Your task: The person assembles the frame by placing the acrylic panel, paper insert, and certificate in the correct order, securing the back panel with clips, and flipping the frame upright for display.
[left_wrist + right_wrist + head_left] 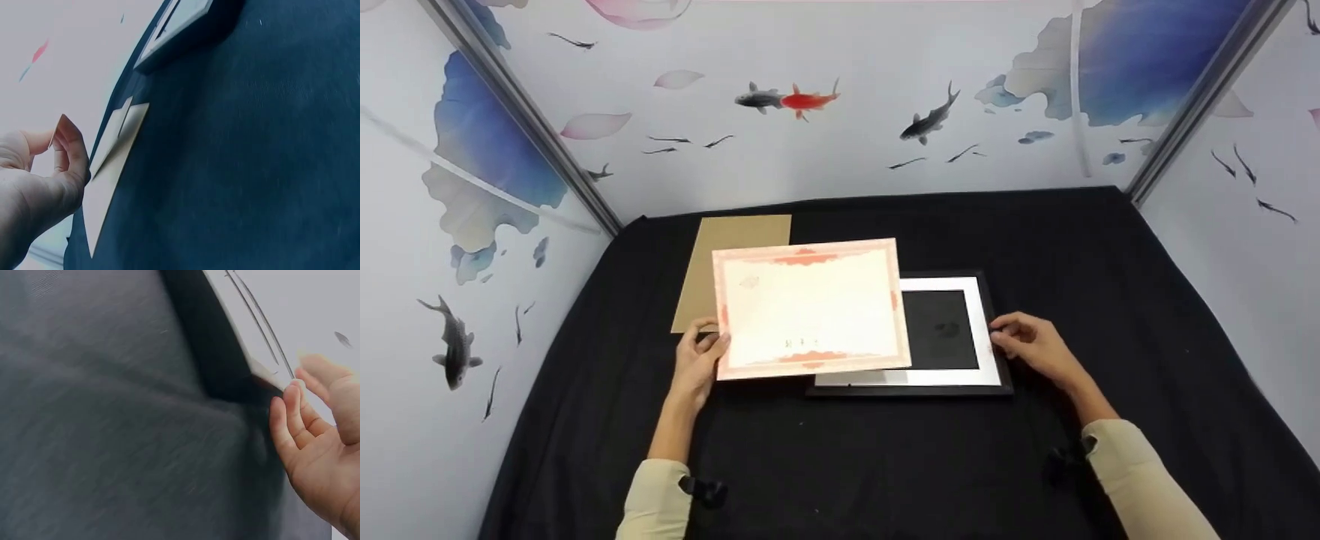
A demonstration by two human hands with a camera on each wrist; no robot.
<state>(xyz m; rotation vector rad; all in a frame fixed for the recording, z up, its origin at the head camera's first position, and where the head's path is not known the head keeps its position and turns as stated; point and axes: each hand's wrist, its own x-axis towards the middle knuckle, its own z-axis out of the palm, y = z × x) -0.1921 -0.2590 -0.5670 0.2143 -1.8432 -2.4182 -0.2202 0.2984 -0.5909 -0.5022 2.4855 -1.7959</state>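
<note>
A cream certificate with a red ornamental border (pixel 810 307) is tilted in front of a black picture frame (pixel 911 391) in the head view. My left hand (pixel 703 360) pinches its left edge between thumb and fingers; in the left wrist view that hand (pixel 45 174) shows the paper's edge at the fingertips. Inside the frame are a white mat (pixel 991 352) and a dark window (pixel 937 330), partly covered by the certificate. My right hand (pixel 1035 345) grips the frame's right side with thumb and fingers, and in the right wrist view its fingertips (pixel 292 391) are at the frame's corner.
A brown backing board (pixel 742 229) lies behind the certificate on the left, partly hidden; the left wrist view shows a raised flap (pixel 125 115) on it. Black cloth (pixel 847 457) covers the table. Printed panels (pixel 855 150) stand around the back and sides.
</note>
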